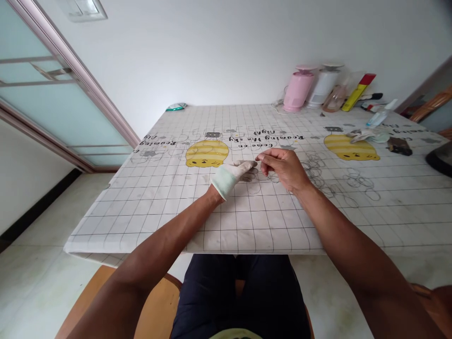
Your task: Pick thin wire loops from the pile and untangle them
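Note:
My left hand (236, 174) wears a whitish glove with a pale green cuff and lies low over the table, fingers stretched out to the right. My bare right hand (280, 165) is just beside its fingertips, thumb and index finger drawn together in a pinch. Whatever may be between them is too small to make out. Thin dark loops (314, 170) lie scattered on the tablecloth under and to the right of my right hand. More thin loops (358, 181) lie farther right.
A white checked tablecloth (158, 207) with yellow balloon prints covers the table. Along the wall stand a pink device (298, 89), a white device (323, 84) and a yellow-red box (358, 92). At right lie a crumpled glove (369, 135) and a dark object (399, 146). A green packet (175, 107) lies back left.

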